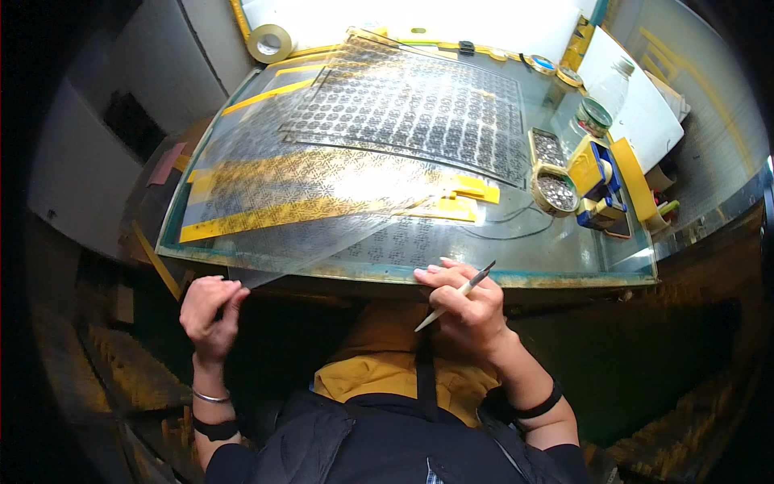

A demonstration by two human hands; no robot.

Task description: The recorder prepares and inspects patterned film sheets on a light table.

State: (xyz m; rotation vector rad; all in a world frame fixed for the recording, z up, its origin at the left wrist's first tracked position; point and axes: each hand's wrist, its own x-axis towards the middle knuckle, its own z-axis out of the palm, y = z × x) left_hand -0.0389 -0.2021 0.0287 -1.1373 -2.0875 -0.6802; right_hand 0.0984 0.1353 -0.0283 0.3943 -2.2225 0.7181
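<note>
My left hand (211, 316) is closed at the table's near left edge, thumb against fingers, at the corner of a clear printed film (306, 189). That film is covered in small dark patterns and slants up from the glass. My right hand (472, 302) grips a slim paintbrush (455, 297) with a pale handle and dark tip, which points up and to the right. Its fingertips are close to the glass table's (564, 258) front edge. Farther back, another film sheet (411, 101) printed with rows of dark round patterns lies on the glass.
Yellow tape strips (242, 222) lie under the film. A tape roll (270, 43) stands back left. On the right are a round tin (555, 191), a green-rimmed jar (593, 117), a clear bottle (619, 81) and a blue-and-yellow holder (592, 169). A thin dark cord (508, 236) curls nearby.
</note>
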